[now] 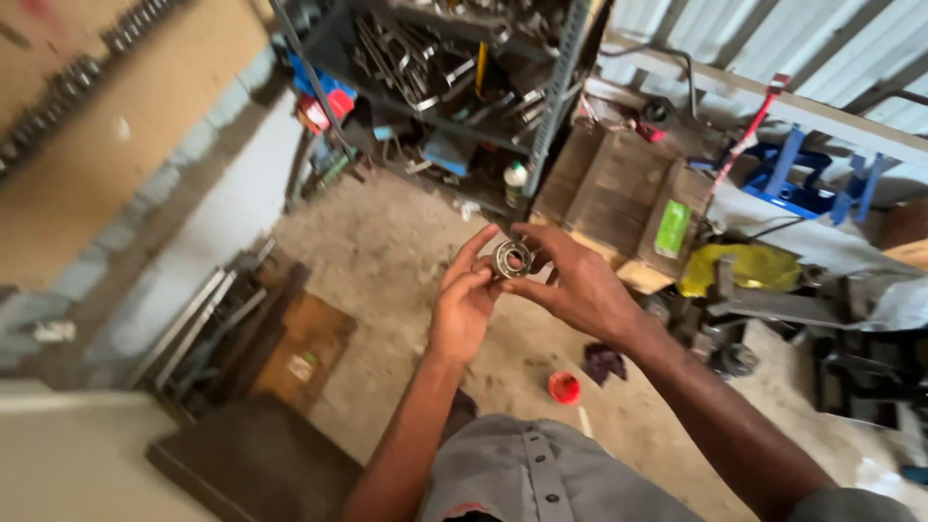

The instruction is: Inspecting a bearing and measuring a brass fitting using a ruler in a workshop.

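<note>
Steel, ring-shaped and dull grey, the bearing (511,259) sat between both hands, held up in front of the chest over the sandy floor (406,242). The left hand (464,304) pinched its near edge with fingers (476,253) closed on the rim, and the right hand (580,285) cupped it from the other side, thumb and forefinger curled round the outer ring. Both sets of fingers were grasping the bearing, so neither hand was free. Held this way, face towards the camera, its centre hole and inner race lay open to view, which seemed the reason for the grip: a hold for looking at or turning the part, by my judgement.

Beyond the hands stood a dark metal shelf rack (551,106) crammed with spanners and other long tools, piled loosely. A small white bottle (516,180) stood at the foot of the rack. To the right, stacked cardboard boxes (619,188) rested against the wall; what they held could not be seen. A yellow bag (739,269) lay beside them. On the floor near the person's knee sat a small red cap (564,387) and a dark rag (603,362).
</note>
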